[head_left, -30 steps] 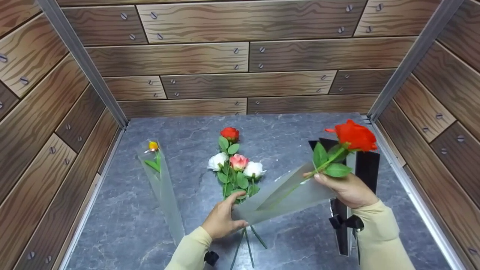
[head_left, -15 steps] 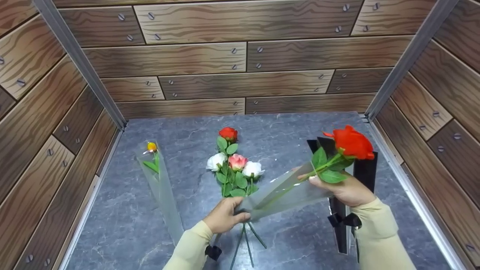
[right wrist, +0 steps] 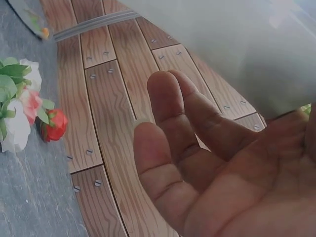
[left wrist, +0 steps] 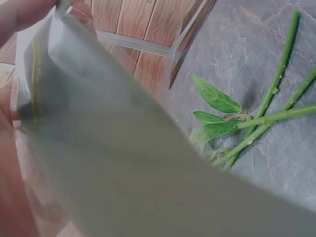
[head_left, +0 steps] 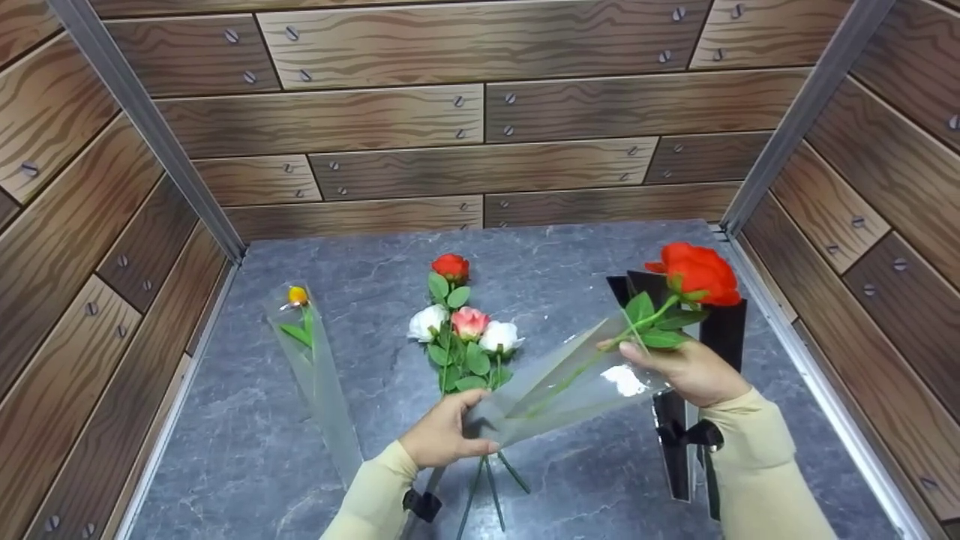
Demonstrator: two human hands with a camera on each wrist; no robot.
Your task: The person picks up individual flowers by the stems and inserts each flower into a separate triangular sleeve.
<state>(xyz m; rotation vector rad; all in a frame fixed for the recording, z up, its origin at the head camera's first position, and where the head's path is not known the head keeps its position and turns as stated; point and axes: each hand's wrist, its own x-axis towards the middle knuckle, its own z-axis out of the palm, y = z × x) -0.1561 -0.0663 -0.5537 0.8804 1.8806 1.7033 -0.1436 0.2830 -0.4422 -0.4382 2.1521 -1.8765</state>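
Observation:
A large red rose (head_left: pixel 694 276) with green leaves has its stem inside a clear flower sleeve (head_left: pixel 555 409); the bloom sticks out past the open end. My right hand (head_left: pixel 697 375) pinches the stem at the sleeve's mouth between thumb and forefinger. In the right wrist view its other fingers (right wrist: pixel 165 96) are loosely bent. My left hand (head_left: pixel 442 433) holds the sleeve's narrow lower end, thumb and fingers on either side of it. In the left wrist view the sleeve (left wrist: pixel 138 163) hides much of that grip.
Several roses lie mid-table: a red one (head_left: pixel 451 267), a pink one (head_left: pixel 470 322) and white ones (head_left: pixel 428 323). At left lies a sleeved yellow flower (head_left: pixel 298 295). Black wrapping strips (head_left: pixel 721 337) lie under my right arm. Wood-patterned walls (head_left: pixel 480 112) enclose the table (head_left: pixel 247 420).
My left thumb and fingers drew closer on the sleeve's end, then spread apart again. The rose dipped slightly and rose back. The head view has shifted a little.

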